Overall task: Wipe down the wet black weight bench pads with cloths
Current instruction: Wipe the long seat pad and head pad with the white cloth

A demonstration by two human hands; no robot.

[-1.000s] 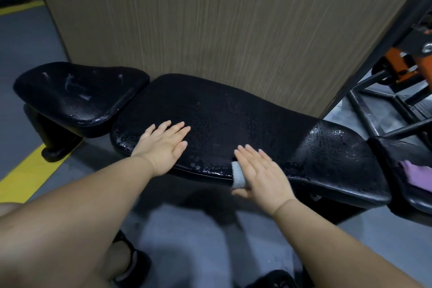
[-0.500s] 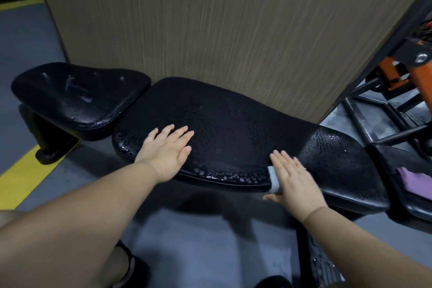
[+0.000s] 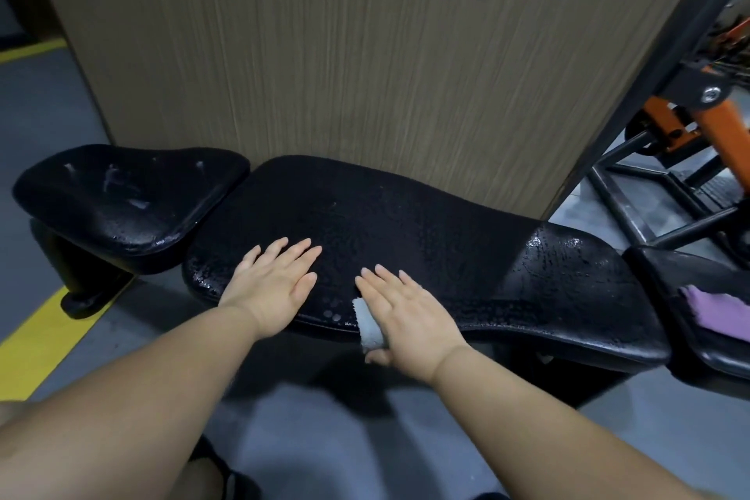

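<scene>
As right hand (image 3: 410,311) covers it, cloth (image 3: 368,328) barely shows.

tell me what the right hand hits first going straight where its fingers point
Likely just wet pad, then the wood panel behind it. The left hand lies close beside that line, so the right hand may brush it.

— What sort of place is this?

— A gym, I'd say. There's a black padded weight bench: a long back pad (image 3: 406,215) with a separate seat pad (image 3: 121,199) at its end.

— Anything else?

— At the right, a black steel frame (image 3: 661,61) with an orange bar (image 3: 726,146) bolted on (another exercise machine, only partly in view). The floor (image 3: 44,114) is grey with a yellow line (image 3: 40,337) painted on it, and a wood-grain panel (image 3: 365,53) stands behind the bench.
</scene>
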